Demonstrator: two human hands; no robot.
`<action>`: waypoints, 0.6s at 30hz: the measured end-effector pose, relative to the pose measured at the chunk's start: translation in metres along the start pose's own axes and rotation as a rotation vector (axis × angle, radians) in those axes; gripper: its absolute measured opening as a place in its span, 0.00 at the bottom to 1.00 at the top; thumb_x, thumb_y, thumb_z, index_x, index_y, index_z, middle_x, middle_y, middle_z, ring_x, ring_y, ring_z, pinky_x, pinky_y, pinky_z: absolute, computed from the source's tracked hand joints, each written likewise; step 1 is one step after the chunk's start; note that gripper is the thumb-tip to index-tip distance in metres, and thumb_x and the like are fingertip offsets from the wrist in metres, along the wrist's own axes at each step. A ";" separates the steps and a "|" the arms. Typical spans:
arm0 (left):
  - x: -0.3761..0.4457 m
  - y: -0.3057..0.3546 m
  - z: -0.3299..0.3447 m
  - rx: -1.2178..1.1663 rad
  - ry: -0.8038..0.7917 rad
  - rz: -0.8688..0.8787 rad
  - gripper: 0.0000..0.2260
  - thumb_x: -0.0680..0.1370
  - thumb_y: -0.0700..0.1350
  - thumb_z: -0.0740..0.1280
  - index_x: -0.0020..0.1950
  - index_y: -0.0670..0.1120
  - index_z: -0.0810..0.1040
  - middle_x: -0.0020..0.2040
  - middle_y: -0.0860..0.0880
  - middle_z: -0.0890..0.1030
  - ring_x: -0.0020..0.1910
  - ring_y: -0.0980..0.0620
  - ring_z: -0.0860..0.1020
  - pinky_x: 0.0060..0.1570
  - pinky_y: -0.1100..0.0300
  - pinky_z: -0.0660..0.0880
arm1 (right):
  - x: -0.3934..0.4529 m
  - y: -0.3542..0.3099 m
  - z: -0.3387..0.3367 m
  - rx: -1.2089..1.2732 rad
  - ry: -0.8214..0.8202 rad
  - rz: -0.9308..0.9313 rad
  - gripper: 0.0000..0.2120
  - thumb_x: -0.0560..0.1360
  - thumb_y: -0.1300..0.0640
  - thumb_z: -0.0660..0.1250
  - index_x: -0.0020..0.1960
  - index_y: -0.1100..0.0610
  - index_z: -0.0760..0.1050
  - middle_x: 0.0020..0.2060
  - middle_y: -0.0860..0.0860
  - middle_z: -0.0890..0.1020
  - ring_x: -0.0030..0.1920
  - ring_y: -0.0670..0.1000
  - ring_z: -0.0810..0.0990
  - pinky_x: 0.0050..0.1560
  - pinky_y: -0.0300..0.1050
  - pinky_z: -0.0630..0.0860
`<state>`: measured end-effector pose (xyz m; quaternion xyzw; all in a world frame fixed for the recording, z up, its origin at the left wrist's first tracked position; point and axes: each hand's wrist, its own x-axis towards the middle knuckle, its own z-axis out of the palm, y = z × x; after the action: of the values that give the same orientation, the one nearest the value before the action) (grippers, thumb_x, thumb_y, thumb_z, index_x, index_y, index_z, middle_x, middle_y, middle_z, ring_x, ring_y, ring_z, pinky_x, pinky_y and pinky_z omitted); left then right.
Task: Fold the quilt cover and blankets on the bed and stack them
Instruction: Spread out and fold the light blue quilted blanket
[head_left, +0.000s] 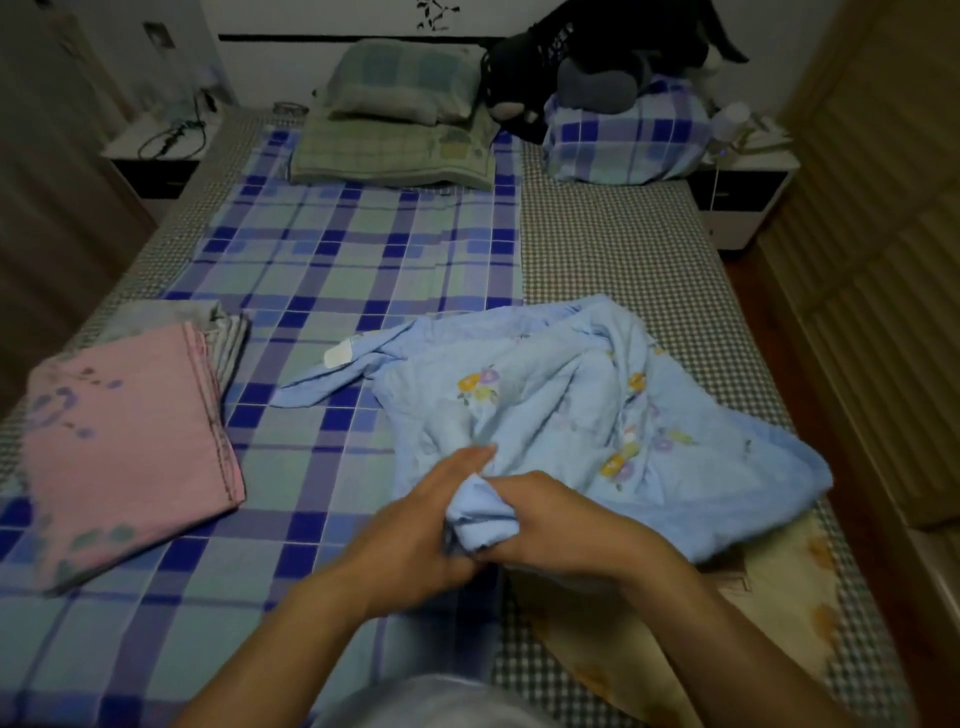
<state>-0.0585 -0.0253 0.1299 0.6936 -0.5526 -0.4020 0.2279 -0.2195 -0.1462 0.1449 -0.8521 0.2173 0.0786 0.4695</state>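
Dim bedroom w/ a bed under a blue plaid sheet. Crumpled light-blue blanket is lying nr the bed's right edge, foot end. Left hand & right hand are both gripping a bunched corner of it. Folded pink blanket is sitting on grey folded fabric by the left edge. Pillows are lying at the head end.

A home bedroom is shown. A wide bed is covered by a small-checked sheet and a blue plaid sheet. Pillows and a dark plush toy are piled against the headboard. A nightstand is placed at each side, and a wooden wardrobe is seen at the right.
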 end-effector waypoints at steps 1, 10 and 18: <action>0.001 -0.005 0.002 0.039 -0.035 0.030 0.33 0.70 0.59 0.73 0.73 0.66 0.64 0.65 0.63 0.76 0.62 0.64 0.76 0.63 0.59 0.74 | 0.006 0.005 0.006 0.009 0.026 0.068 0.12 0.76 0.47 0.67 0.55 0.52 0.79 0.51 0.47 0.83 0.52 0.46 0.82 0.57 0.53 0.77; -0.013 0.001 -0.011 -0.025 0.477 0.019 0.13 0.69 0.58 0.66 0.38 0.49 0.80 0.33 0.52 0.81 0.34 0.54 0.80 0.33 0.48 0.77 | -0.014 0.118 0.048 -0.313 0.141 0.636 0.17 0.84 0.66 0.51 0.72 0.68 0.65 0.72 0.61 0.68 0.73 0.59 0.66 0.74 0.48 0.56; -0.014 -0.033 -0.054 0.022 0.757 -0.301 0.11 0.71 0.57 0.65 0.41 0.50 0.75 0.36 0.51 0.81 0.37 0.50 0.78 0.37 0.53 0.74 | -0.112 0.224 -0.037 -0.522 0.682 0.762 0.18 0.68 0.46 0.61 0.45 0.56 0.81 0.40 0.59 0.84 0.42 0.63 0.83 0.47 0.57 0.79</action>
<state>0.0037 -0.0092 0.1400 0.8682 -0.3261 -0.1410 0.3464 -0.4212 -0.2478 0.0310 -0.7784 0.6218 0.0140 0.0853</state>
